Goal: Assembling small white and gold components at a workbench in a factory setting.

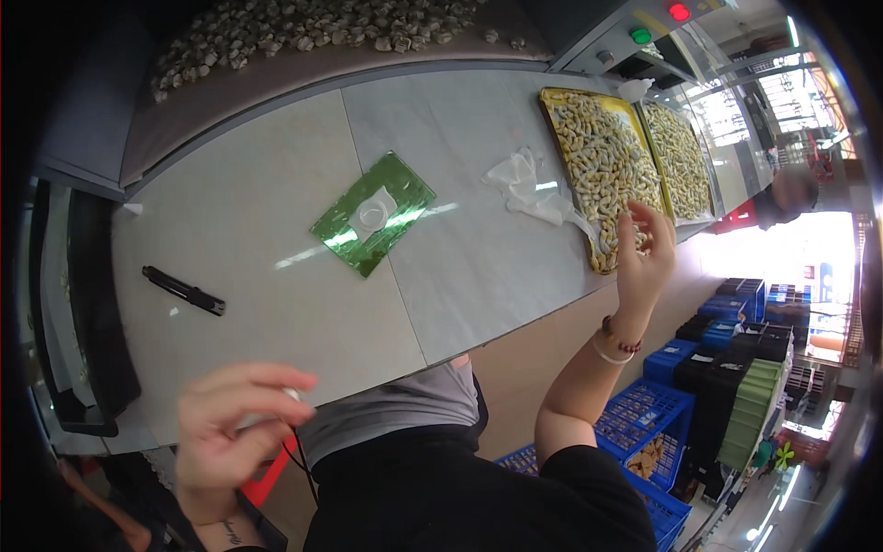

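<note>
My left hand (235,428) is raised at the lower left, off the table's near edge. Its thumb and fingers pinch a small white piece (292,394), mostly hidden by the fingers. My right hand (648,258) hovers over the near end of a yellow tray (549,106) full of small pale-yellow oblong pieces (602,152). Its fingers are curved and apart, and no object shows between them. Between the hands, farther back, a shiny green rectangular sheet (340,225) lies on the table, bearing a white piece with a round ring (373,215).
A black slim hand tool (184,291) lies on the table's left. Crumpled translucent plastic (529,189) rests beside the tray. Another filled tray (681,156) stands farther right. Small whitish pieces (322,28) cover a brown belt at the back. Blue crates (648,409) stand on the floor at right.
</note>
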Action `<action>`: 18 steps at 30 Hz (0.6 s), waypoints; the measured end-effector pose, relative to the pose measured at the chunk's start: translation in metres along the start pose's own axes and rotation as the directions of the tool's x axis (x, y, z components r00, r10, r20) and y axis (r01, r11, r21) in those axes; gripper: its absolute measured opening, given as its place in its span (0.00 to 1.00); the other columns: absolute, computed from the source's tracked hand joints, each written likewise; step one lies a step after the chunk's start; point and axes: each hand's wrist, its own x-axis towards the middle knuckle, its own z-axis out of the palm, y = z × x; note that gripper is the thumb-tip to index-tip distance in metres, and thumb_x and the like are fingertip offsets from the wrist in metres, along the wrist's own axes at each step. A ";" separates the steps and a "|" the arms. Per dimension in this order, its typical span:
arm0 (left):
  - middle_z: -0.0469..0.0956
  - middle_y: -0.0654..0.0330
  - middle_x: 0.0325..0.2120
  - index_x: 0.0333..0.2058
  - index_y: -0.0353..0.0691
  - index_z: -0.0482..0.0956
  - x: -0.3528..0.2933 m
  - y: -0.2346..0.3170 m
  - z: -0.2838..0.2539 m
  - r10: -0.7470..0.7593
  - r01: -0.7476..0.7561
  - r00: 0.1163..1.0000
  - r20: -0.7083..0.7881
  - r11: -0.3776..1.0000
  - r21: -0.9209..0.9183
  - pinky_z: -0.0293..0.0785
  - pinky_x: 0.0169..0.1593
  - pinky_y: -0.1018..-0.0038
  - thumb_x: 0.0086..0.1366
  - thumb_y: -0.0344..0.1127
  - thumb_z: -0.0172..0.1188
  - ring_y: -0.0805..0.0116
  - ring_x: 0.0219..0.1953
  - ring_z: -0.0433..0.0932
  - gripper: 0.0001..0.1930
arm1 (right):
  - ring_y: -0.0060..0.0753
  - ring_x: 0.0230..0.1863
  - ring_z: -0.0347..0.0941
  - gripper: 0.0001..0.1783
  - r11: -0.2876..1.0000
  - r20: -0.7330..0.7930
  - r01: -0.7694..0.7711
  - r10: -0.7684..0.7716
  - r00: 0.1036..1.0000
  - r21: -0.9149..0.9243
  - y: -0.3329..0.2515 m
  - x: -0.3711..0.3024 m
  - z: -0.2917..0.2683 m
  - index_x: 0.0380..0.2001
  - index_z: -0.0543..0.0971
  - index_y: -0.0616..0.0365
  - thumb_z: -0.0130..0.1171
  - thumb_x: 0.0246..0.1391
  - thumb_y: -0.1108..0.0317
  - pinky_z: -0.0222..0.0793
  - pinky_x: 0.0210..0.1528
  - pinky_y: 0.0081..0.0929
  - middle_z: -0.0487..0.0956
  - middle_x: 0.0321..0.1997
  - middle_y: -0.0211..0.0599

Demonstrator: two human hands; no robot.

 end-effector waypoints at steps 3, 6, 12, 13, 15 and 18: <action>0.76 0.49 0.29 0.32 0.32 0.74 -0.010 -0.024 0.027 -0.161 0.123 0.986 -0.044 0.878 -0.463 0.73 0.30 0.80 0.42 0.19 0.57 0.67 0.27 0.77 0.13 | 0.34 0.33 0.65 0.09 0.979 0.221 0.195 -0.177 0.959 -0.061 -0.008 0.014 0.016 0.31 0.77 0.57 0.57 0.41 0.74 0.61 0.37 0.26 0.72 0.27 0.34; 0.76 0.50 0.28 0.32 0.32 0.72 -0.003 -0.051 0.039 -0.140 -0.004 0.980 -0.142 0.697 -0.717 0.75 0.30 0.78 0.46 0.27 0.63 0.67 0.27 0.77 0.13 | 0.37 0.36 0.65 0.10 0.959 0.327 0.276 -0.242 0.913 -0.062 -0.008 0.018 0.028 0.32 0.78 0.55 0.57 0.42 0.74 0.62 0.40 0.30 0.73 0.29 0.34; 0.76 0.54 0.27 0.35 0.34 0.70 0.012 -0.081 0.045 -0.124 -0.085 0.979 -0.161 0.469 -0.879 0.72 0.27 0.78 0.48 0.48 0.64 0.70 0.25 0.75 0.24 | 0.36 0.29 0.68 0.05 0.911 0.318 0.357 -0.282 0.905 -0.209 -0.008 0.018 0.033 0.25 0.78 0.58 0.59 0.40 0.74 0.64 0.33 0.28 0.72 0.29 0.36; 0.75 0.55 0.27 0.35 0.35 0.71 0.014 -0.079 0.046 -0.124 -0.096 0.978 -0.165 0.433 -0.896 0.71 0.27 0.78 0.49 0.49 0.62 0.70 0.26 0.74 0.23 | 0.35 0.30 0.68 0.05 0.968 0.312 0.207 -0.155 0.937 -0.141 -0.010 0.017 0.035 0.26 0.78 0.58 0.58 0.41 0.74 0.65 0.31 0.27 0.72 0.29 0.37; 0.75 0.56 0.27 0.35 0.35 0.71 0.011 -0.085 0.043 -0.133 -0.058 0.984 -0.122 0.407 -0.912 0.71 0.27 0.78 0.50 0.50 0.62 0.71 0.27 0.74 0.23 | 0.30 0.32 0.69 0.06 0.821 0.249 0.515 -0.460 0.852 -0.247 -0.001 0.022 0.037 0.29 0.77 0.58 0.56 0.44 0.74 0.65 0.28 0.23 0.73 0.31 0.36; 0.75 0.56 0.27 0.36 0.36 0.72 0.012 -0.086 0.041 -0.115 0.018 0.993 -0.025 0.355 -0.935 0.70 0.28 0.78 0.51 0.50 0.61 0.71 0.27 0.74 0.23 | 0.22 0.33 0.70 0.07 0.996 0.107 0.084 -0.086 0.991 0.021 0.005 0.017 0.032 0.33 0.74 0.59 0.51 0.51 0.70 0.65 0.28 0.18 0.75 0.34 0.33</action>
